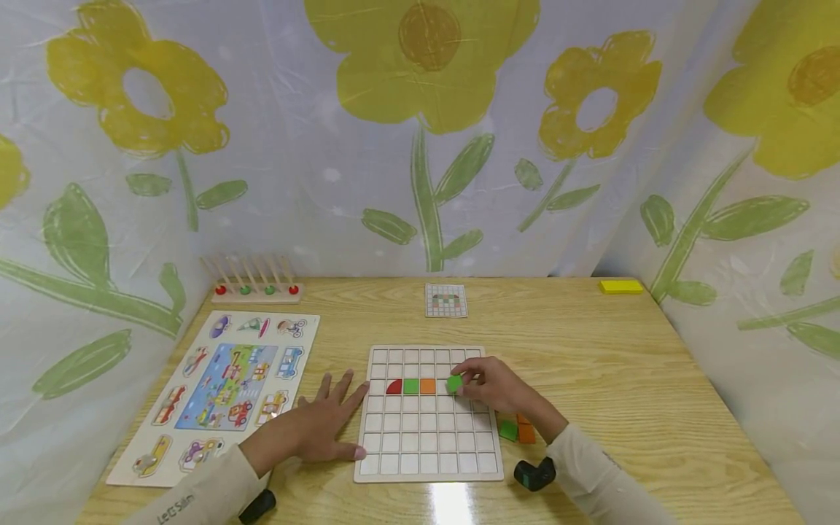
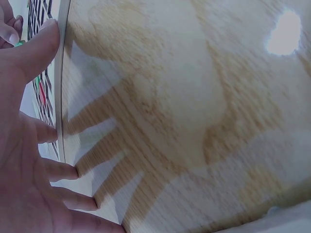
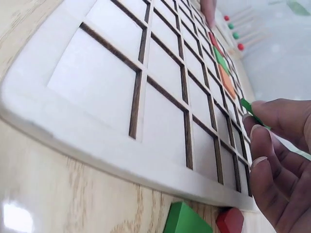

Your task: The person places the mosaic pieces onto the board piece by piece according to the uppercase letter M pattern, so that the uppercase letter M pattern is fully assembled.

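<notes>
Tile (image 1: 454, 385), thin and plain green, tilts over the pale gridded board (image 1: 429, 423).

Head and closer wrist views share the board (image 1: 429, 442).

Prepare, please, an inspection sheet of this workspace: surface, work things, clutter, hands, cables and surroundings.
Surface: wood-grain table, light reflection near the front.
Work things: white grid board; red quarter-circle tile, green square tile and orange square tile side by side in one row; loose tiles beside its right edge; pattern card behind it.
Clutter: vehicle puzzle and peg stand at left; yellow block at far right.
Left hand: fingers spread, at the board's left edge.
Right hand: pinches another green tile over the board.
Cables: nothing seen.
Surroundings: flower-print fabric behind and beside the table.
</notes>
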A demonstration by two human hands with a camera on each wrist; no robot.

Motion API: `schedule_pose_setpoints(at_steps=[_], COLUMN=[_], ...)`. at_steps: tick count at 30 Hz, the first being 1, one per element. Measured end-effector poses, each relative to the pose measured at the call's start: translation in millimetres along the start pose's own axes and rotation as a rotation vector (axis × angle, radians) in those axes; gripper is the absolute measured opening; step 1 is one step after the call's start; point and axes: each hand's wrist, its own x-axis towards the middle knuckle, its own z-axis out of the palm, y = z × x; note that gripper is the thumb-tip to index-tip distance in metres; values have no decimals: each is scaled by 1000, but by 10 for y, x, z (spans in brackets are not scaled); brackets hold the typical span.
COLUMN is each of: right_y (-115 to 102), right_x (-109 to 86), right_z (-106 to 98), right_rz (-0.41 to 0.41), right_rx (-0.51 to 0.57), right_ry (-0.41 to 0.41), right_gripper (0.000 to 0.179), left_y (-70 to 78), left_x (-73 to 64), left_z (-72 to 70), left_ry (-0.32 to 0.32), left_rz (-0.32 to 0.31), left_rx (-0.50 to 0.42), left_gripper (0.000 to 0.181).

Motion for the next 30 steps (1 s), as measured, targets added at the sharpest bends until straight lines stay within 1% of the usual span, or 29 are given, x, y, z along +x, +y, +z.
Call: schedule_pose_setpoints(at_steps=[15, 24, 30], right_y=[-7, -17, -25], right_x=[90, 116, 140], right_z=[73, 93, 113], right_rz=[-14, -15, -12], right_rx=[-35, -42, -76], right_ry=[-7, -2, 5], right_gripper=[23, 23, 22], left_y=[13, -18, -30], left_x=[-25, -3, 0], left_z=[-10, 9, 13], left_ry=[3, 8, 7], left_rz=[3, 14, 21], left_rx=[-9, -8, -16], left_gripper=[106, 106, 106])
